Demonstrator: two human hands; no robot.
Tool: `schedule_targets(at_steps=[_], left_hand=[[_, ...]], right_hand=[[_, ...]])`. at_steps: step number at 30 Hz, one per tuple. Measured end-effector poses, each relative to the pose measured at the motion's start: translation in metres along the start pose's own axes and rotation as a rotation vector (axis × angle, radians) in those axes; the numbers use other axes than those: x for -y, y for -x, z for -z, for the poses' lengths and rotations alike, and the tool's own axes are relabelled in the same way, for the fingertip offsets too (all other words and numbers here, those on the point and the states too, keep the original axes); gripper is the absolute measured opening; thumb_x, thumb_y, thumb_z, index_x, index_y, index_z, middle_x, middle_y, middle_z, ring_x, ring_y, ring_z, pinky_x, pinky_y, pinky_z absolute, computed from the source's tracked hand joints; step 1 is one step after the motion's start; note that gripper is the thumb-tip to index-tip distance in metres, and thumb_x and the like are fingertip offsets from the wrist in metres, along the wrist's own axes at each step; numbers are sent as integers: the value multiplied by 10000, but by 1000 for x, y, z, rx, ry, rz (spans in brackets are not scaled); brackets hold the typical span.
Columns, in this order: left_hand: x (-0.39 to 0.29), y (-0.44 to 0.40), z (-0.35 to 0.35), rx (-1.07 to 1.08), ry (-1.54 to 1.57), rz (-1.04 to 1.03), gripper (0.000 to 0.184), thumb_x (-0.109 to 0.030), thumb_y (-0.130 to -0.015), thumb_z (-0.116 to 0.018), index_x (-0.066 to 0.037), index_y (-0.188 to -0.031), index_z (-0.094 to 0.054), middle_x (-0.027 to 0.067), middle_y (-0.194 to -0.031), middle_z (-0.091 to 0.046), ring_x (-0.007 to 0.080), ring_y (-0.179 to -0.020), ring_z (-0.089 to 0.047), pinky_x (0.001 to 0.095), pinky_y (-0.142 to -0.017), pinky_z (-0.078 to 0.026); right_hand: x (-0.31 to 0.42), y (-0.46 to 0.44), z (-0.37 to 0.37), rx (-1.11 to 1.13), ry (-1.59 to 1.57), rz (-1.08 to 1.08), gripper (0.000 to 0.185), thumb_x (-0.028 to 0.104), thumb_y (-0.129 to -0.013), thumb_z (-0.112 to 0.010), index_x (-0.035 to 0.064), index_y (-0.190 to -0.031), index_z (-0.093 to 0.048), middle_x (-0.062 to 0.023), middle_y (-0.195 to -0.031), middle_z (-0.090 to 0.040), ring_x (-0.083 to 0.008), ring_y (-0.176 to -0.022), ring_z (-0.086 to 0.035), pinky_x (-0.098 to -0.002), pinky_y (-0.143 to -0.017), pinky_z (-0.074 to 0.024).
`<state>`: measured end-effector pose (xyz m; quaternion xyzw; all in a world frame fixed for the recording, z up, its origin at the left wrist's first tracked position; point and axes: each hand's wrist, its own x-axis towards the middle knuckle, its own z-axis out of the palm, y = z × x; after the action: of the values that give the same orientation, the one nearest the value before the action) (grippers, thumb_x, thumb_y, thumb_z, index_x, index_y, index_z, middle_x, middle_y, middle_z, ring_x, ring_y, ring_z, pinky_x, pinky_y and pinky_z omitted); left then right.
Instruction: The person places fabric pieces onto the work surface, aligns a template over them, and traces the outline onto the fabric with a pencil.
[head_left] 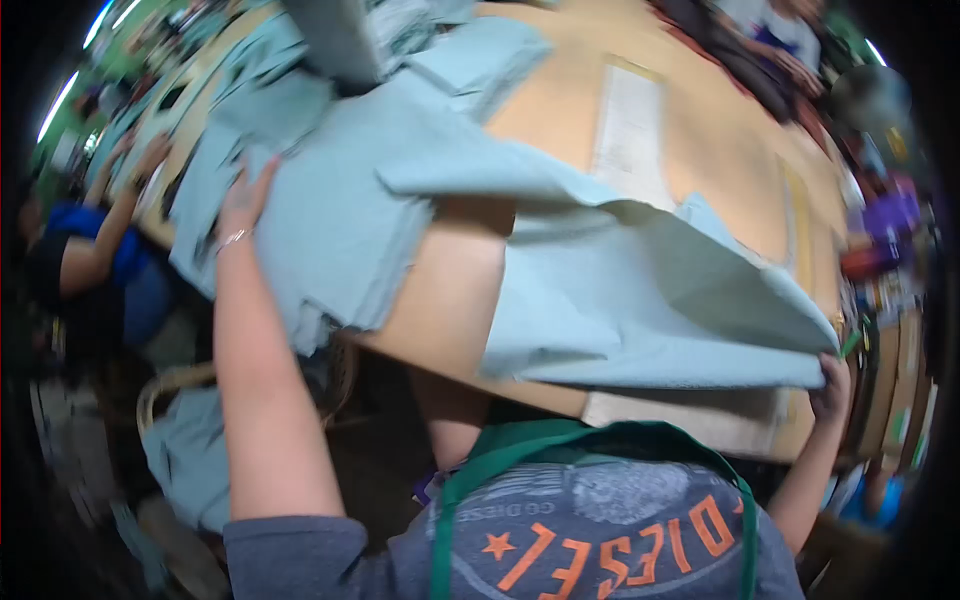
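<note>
Basket (152, 388) sits near table (725, 150); left fingers (267, 174) spread on cloth stack (345, 225), right fingers (829, 368) pinch sheet (590, 285).

The table (550, 90) lies before the wearer. On its left is a cloth stack (355, 210) under the left hand (248, 198); a sheet (590, 290) reaches from there rightward, its far corner at the right hand (832, 388). Beyond the sheet lies one strip (630, 120); another strip (690, 410) lies along the near edge. Below left, a basket (160, 386) holds fabric (188, 455). One person (85, 262) is at far left.
</note>
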<state>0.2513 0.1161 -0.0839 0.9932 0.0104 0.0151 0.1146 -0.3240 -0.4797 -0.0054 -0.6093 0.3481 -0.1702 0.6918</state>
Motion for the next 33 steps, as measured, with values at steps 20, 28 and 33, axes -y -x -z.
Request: schedule_targets(at_steps=[20,28,33], left_hand=[[-192,364,6,270,390,-450,399,-287,-659,-699,31,-821,-520,119,-725,-505,265,-673,-490,324,-638,-420],[-205,357,8,447,1314,-246,190,-150,-878,-432,-16,-1005,-476,109,-972,-545,137,-890,-509,273,-780,-407],[-220,351,19,954,1995,91,421,-233,-869,-432,-42,-1233,-343,109,-1218,-440,249,-1120,-427,401,-958,-327]], right_hand=[[-15,47,20,54,10,251,332,93,-710,-669,-22,-997,-548,-42,-945,-584,-135,-882,-531,-267,-808,-399],[-38,54,13,-4,-186,266,387,89,-764,-613,-40,-1100,-468,-84,-1012,-560,-158,-925,-529,-275,-817,-406],[-28,77,12,-35,-290,364,436,83,-750,-622,-52,-1125,-447,-99,-1051,-545,-179,-968,-519,-291,-849,-395]])
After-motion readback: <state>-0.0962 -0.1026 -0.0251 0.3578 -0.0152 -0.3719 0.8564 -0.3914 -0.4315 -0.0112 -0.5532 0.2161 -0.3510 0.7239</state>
